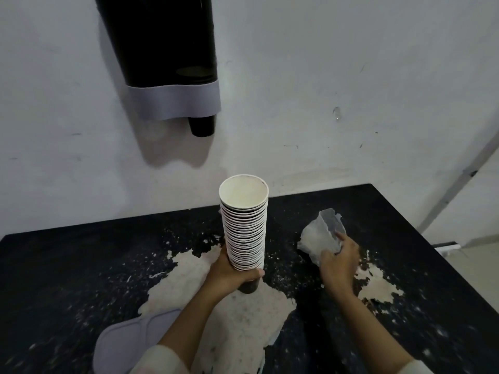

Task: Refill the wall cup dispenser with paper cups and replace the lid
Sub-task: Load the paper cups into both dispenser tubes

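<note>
A tall stack of paper cups [245, 225] stands upright over the black table, white inside with dark outsides. My left hand [231, 273] grips the stack near its base. My right hand [339, 261] is closed on a crumpled clear plastic wrapper [321, 236] lying on the table to the right of the stack. The wall dispenser [164, 49], a dark tube with a grey collar, hangs on the wall above and to the left; one dark cup [202, 126] pokes out of its bottom. A grey lid [127, 344] lies flat on the table at the near left.
The black table [67, 265] has large worn patches where pale material shows through. A white wall [324, 90] stands directly behind it. The table's right edge drops to a pale floor [480, 255] with a vertical frame beside it.
</note>
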